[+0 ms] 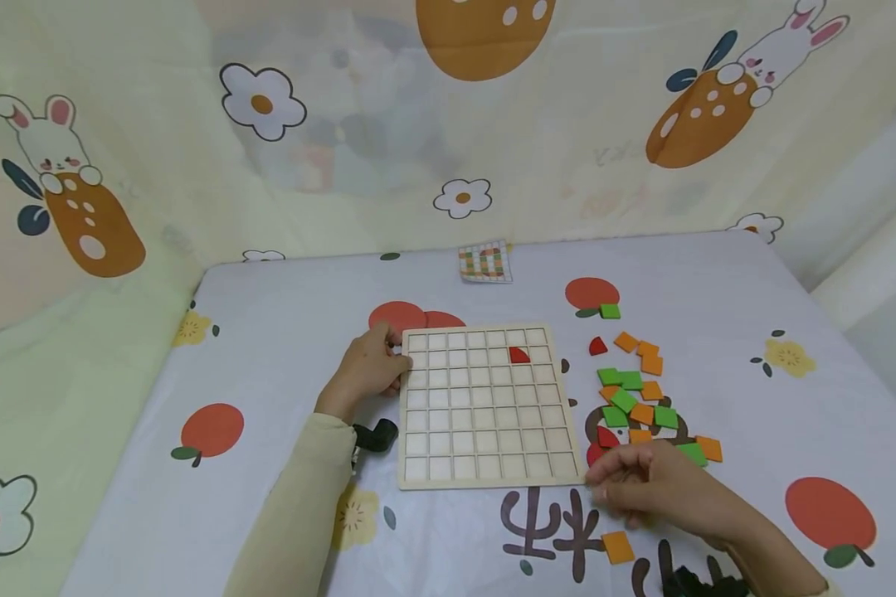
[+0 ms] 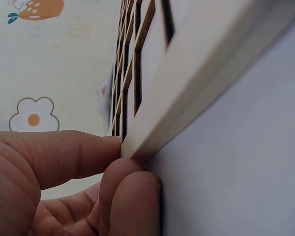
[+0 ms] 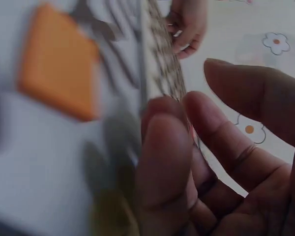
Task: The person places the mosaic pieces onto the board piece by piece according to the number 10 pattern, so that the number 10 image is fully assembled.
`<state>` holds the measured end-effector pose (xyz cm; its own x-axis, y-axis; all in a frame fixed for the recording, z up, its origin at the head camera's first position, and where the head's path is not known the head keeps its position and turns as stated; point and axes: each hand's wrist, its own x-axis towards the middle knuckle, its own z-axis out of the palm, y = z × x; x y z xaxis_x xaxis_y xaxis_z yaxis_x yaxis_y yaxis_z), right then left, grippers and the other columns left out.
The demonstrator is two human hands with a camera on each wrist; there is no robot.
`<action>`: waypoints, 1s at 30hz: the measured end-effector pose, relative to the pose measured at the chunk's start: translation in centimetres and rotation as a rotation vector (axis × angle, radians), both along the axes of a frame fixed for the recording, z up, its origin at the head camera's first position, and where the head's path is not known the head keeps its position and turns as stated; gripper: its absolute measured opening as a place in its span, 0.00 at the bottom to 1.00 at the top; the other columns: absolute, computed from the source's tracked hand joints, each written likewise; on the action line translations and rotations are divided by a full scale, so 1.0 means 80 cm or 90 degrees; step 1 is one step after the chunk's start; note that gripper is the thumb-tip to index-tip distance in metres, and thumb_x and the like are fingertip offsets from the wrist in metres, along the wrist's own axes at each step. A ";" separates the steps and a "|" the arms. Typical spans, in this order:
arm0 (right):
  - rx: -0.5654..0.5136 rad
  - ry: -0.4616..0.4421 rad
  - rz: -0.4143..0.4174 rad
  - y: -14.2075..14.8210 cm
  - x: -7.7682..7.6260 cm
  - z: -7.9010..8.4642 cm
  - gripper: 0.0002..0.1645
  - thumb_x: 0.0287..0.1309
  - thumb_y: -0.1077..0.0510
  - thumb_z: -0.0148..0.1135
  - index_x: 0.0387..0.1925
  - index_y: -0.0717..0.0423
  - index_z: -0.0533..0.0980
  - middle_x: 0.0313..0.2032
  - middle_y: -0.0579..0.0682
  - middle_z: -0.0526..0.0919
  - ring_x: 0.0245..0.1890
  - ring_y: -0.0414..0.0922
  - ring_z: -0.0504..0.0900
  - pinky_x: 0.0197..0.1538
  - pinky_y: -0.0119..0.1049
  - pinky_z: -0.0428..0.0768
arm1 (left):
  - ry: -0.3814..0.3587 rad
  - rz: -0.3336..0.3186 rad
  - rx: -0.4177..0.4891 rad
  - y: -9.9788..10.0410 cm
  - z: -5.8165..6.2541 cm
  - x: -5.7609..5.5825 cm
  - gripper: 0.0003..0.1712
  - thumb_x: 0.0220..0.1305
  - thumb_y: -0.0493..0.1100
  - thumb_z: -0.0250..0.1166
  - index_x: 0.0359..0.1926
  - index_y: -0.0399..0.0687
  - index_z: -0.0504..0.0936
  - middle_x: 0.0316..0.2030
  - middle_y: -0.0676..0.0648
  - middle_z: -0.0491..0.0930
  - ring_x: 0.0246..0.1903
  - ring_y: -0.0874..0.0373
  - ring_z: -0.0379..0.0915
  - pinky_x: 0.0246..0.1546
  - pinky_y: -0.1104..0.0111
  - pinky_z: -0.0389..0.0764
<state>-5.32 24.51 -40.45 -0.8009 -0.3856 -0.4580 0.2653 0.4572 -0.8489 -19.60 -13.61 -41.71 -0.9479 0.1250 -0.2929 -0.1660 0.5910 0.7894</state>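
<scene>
A square wooden grid board [image 1: 490, 408] lies on the table, one red quarter-round piece [image 1: 518, 356] in a cell near its upper right. My left hand [image 1: 366, 365] pinches the board's left edge, thumb on top and fingertips against the side. In the left wrist view, the fingers [image 2: 135, 196] meet the board's frame [image 2: 177, 93]. By the lower right corner is my right hand [image 1: 657, 485], its fingers loosely bent and thumb apart from them. Nothing shows between them in the right wrist view. Below this hand lies an orange square tile [image 1: 617, 547], seen close in the right wrist view [image 3: 59, 64].
Right of the board, green tiles [image 1: 623, 401], orange tiles [image 1: 651, 365] and red quarter-round pieces [image 1: 598, 347] are scattered. A small card with a coloured grid pattern [image 1: 485, 262] stands at the back of the printed tablecloth [image 1: 269, 332]. Patterned curtains [image 1: 343, 149] close in the table.
</scene>
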 end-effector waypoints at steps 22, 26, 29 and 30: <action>0.216 0.065 0.020 -0.005 0.050 -0.013 0.11 0.49 0.58 0.83 0.33 0.47 0.86 0.31 0.46 0.75 0.30 0.41 0.74 0.28 0.29 0.75 | -0.007 0.012 -0.004 0.000 -0.003 -0.001 0.17 0.69 0.36 0.67 0.54 0.40 0.72 0.37 0.42 0.78 0.23 0.56 0.80 0.24 0.69 0.85; 0.225 0.092 0.046 -0.009 0.048 -0.011 0.11 0.49 0.58 0.82 0.31 0.47 0.83 0.29 0.45 0.74 0.27 0.39 0.73 0.27 0.29 0.73 | -0.006 0.012 -0.001 0.000 -0.002 -0.001 0.16 0.69 0.36 0.67 0.53 0.40 0.72 0.36 0.42 0.78 0.23 0.56 0.79 0.24 0.69 0.85; 0.237 0.091 0.047 -0.012 0.049 -0.010 0.12 0.49 0.59 0.81 0.30 0.47 0.82 0.27 0.45 0.74 0.26 0.39 0.72 0.26 0.29 0.72 | -0.002 0.011 -0.002 0.001 -0.001 -0.001 0.16 0.68 0.36 0.66 0.53 0.40 0.72 0.36 0.42 0.78 0.23 0.56 0.79 0.24 0.69 0.85; 0.244 0.085 0.043 -0.013 0.049 -0.009 0.12 0.49 0.59 0.81 0.30 0.48 0.82 0.26 0.45 0.74 0.25 0.39 0.72 0.26 0.29 0.72 | 0.000 0.011 -0.003 0.001 -0.001 -0.001 0.16 0.68 0.36 0.66 0.53 0.40 0.73 0.36 0.42 0.78 0.23 0.56 0.79 0.24 0.69 0.85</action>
